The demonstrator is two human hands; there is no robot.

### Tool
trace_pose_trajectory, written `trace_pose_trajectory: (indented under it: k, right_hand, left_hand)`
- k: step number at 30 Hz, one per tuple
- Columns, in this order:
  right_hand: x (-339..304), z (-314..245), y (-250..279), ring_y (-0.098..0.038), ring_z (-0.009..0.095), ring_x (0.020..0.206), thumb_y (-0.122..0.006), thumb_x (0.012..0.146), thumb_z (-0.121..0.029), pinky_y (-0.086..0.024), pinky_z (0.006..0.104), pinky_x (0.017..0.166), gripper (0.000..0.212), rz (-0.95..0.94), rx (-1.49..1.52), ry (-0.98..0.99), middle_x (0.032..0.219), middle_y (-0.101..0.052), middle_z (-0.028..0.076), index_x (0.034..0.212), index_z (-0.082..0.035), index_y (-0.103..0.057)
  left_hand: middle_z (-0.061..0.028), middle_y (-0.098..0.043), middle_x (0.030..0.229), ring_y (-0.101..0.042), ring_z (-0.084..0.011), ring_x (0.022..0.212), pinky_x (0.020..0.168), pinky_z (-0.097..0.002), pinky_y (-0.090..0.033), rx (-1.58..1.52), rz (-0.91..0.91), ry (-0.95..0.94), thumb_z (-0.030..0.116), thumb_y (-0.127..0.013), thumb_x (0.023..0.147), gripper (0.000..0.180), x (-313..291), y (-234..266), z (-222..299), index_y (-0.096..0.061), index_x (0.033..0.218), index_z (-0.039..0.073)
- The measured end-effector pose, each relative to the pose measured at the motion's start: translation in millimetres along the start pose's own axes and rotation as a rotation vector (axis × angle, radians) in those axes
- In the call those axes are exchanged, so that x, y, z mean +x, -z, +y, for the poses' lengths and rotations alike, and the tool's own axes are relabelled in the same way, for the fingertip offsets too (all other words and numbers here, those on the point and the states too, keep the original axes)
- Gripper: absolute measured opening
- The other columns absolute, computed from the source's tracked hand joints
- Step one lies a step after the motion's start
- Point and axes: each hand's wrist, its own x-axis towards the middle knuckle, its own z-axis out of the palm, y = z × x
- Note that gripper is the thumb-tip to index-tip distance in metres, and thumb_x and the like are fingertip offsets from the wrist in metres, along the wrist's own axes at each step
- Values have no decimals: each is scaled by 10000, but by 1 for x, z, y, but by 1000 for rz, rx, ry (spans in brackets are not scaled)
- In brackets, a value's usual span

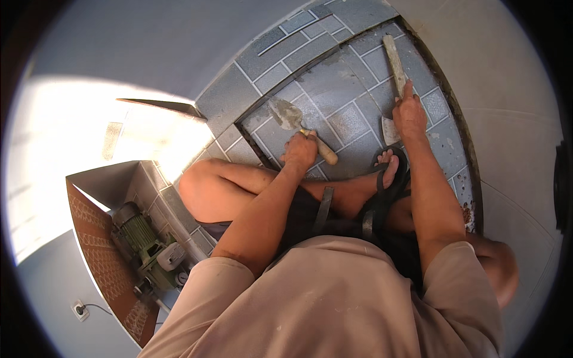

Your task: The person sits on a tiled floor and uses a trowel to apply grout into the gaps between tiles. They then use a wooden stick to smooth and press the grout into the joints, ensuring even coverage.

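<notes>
My left hand (300, 152) is closed around a trowel (286, 114) where its handle meets the blade. The grey-smeared blade lies over the tiles, and the rounded wooden end sticks out to the right of my fingers. Farther right, my right hand (410, 119) grips a wooden-handled tool with a metal blade. Its pale, worn handle (394, 62) points away from me, and a curved blade edge (390, 130) shows beside my fingers; its exact kind is unclear. Under both tools is a recessed patch of grey patterned tiles (352, 123), with wet-looking smears at its far part.
I sit cross-legged, my sandalled foot (389, 164) close to the right-hand tool. A rough dark edge (456, 113) borders smooth beige floor tiles (507, 137) at right. A raised tiled border (274, 56) runs along the far left. A green motor pump (143, 238) stands in a recess at lower left.
</notes>
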Motion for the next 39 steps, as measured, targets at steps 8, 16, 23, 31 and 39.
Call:
trace_pose_trajectory:
  k: [8, 16, 23, 31, 39]
  right_hand:
    - [-30, -44, 7, -632, 429, 1264, -632, 996, -348, -491, 492, 1091, 631, -275, 348, -88, 1346, -667, 245, 1591, -245, -449]
    - [-25, -42, -7, -638, 427, 1249, -640, 997, -342, -513, 491, 1075, 617, -265, 422, -60, 1336, -669, 248, 1577, -216, -470]
    - [-23, -37, 2, -634, 412, 1260, -659, 990, -347, -513, 484, 1080, 592, -315, 418, -29, 1353, -670, 219, 1553, -248, -507]
    - [-20, -29, -9, -619, 398, 1293, -677, 978, -343, -494, 455, 1102, 598, -225, 539, -128, 1415, -641, 197, 1548, -256, -518]
    - [-15, -25, -17, -605, 396, 1311, -671, 975, -333, -483, 451, 1106, 612, -174, 587, -175, 1409, -639, 213, 1554, -225, -509]
  left_hand:
    - [-237, -578, 1467, -496, -441, 1399, 1140, -632, -350, -7, 27, -46, 554, -445, 1042, 643, 10, -6, -1, -574, 1404, 38]
    - [-377, -624, 1292, -560, -526, 1277, 1084, -517, -429, -127, 76, -163, 505, -477, 1055, 651, 30, -15, -28, -600, 1292, -90]
    - [-387, -637, 1253, -569, -532, 1255, 1071, -513, -430, -147, 80, -179, 497, -472, 1060, 646, 34, -17, -35, -612, 1255, -103]
    - [-370, -658, 1220, -599, -517, 1219, 1045, -495, -445, -197, 117, -198, 480, -487, 1060, 617, 28, -17, -32, -631, 1211, -101]
    - [-352, -675, 1191, -616, -504, 1193, 1027, -492, -453, -238, 148, -194, 457, -504, 1063, 581, 24, -18, -28, -639, 1190, -94]
